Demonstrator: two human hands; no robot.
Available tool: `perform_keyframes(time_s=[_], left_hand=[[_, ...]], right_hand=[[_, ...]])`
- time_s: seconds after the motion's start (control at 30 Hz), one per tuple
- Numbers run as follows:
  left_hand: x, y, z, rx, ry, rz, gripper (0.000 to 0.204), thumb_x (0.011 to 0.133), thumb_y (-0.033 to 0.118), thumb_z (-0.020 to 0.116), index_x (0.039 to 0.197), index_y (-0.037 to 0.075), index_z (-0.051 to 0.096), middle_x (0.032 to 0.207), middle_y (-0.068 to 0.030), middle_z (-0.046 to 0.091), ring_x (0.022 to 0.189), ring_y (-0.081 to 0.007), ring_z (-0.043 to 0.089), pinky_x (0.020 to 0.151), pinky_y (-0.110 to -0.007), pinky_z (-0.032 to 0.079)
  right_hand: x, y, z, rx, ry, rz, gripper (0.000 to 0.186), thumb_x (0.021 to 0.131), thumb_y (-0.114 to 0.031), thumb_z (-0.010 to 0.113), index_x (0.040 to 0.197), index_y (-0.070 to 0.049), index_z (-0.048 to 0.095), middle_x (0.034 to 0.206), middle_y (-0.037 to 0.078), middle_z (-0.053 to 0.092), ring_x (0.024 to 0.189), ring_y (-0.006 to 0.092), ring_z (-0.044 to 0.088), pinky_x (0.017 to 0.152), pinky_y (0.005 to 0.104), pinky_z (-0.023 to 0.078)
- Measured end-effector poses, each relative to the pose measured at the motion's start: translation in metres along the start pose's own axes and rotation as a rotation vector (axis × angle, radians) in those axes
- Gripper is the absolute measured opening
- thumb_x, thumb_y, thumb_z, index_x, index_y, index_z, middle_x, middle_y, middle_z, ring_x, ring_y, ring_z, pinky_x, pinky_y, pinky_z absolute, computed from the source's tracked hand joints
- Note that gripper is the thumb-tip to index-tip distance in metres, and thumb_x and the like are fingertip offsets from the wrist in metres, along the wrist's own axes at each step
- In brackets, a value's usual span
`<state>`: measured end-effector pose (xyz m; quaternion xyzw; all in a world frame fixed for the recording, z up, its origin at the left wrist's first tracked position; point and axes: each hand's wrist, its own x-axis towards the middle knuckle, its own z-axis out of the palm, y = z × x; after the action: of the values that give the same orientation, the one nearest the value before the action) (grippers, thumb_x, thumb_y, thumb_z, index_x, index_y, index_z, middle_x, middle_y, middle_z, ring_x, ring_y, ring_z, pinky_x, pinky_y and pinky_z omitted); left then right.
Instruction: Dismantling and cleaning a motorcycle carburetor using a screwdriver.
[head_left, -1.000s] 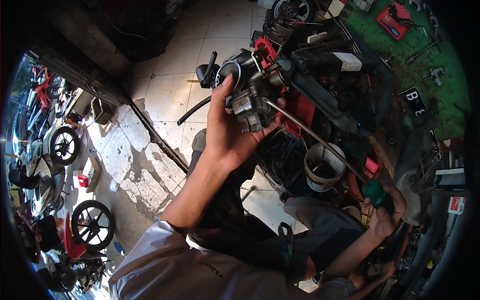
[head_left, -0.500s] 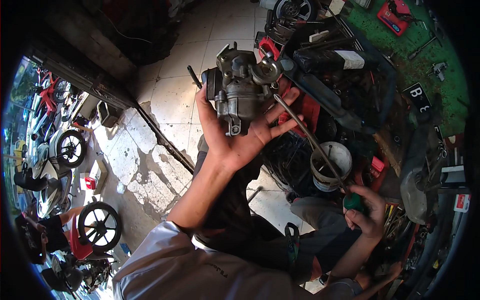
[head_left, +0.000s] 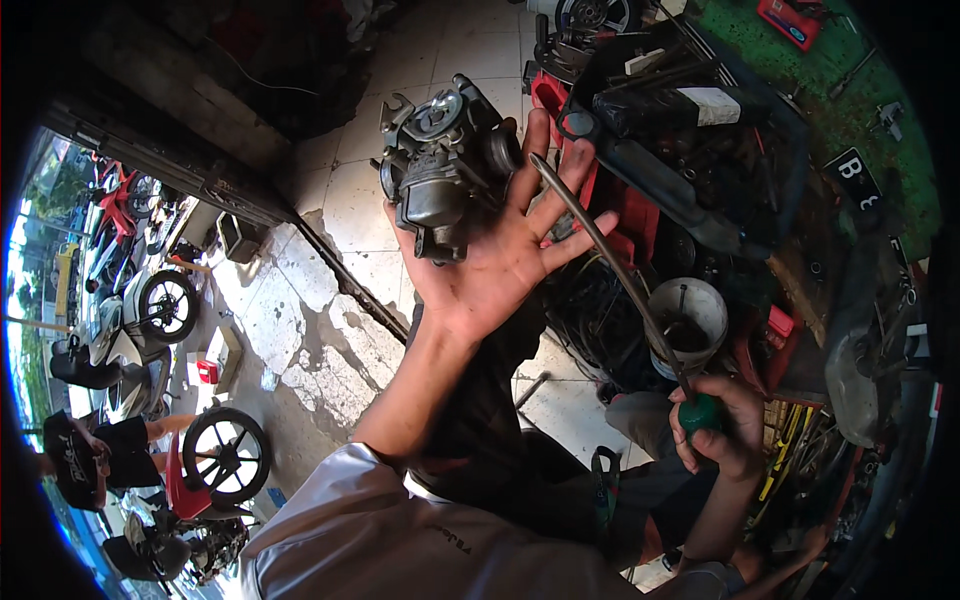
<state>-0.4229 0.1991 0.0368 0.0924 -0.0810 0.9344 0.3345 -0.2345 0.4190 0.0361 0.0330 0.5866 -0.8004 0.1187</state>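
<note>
Open room lay over the tiled floor (head_left: 460,65) at the upper centre, above the carburetor (head_left: 435,195); from the right, the screwdriver (head_left: 615,255) slanted across the gap between the spread-fingered left hand (head_left: 485,265) and the right hand (head_left: 725,430); beyond its shaft, the white bucket (head_left: 708,300) and dark tray (head_left: 640,180) blocked the way toward the upper right.
</note>
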Motion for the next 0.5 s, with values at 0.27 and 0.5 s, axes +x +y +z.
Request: perform_keyframes(time_s=[0.27,0.5], left_hand=[[-0.003,0.012,-0.013,-0.077,0.082,0.197,0.064,0.074,0.051,0.059,0.116,0.003,0.048,0.113,-0.0137,0.050,0.095,-0.0238,0.054,0.093,-0.043,0.040],[-0.006,0.009,-0.009,0.117,0.199,0.265,0.058,0.076,0.051,0.057,0.110,0.005,0.051,0.102,-0.0111,0.053,0.092,-0.0247,0.053,0.084,-0.041,0.044]], right_hand=[[0.001,0.013,0.029,0.005,-0.067,0.085,0.037,0.080,-0.005,0.061,0.114,0.007,0.049,0.076,0.012,0.058,0.048,0.0087,0.048,0.042,0.0215,0.039],[0.007,0.015,0.036,0.120,-0.090,0.116,0.037,0.084,-0.006,0.057,0.117,0.008,0.047,0.076,0.012,0.056,0.048,0.0091,0.047,0.043,0.0212,0.038]])
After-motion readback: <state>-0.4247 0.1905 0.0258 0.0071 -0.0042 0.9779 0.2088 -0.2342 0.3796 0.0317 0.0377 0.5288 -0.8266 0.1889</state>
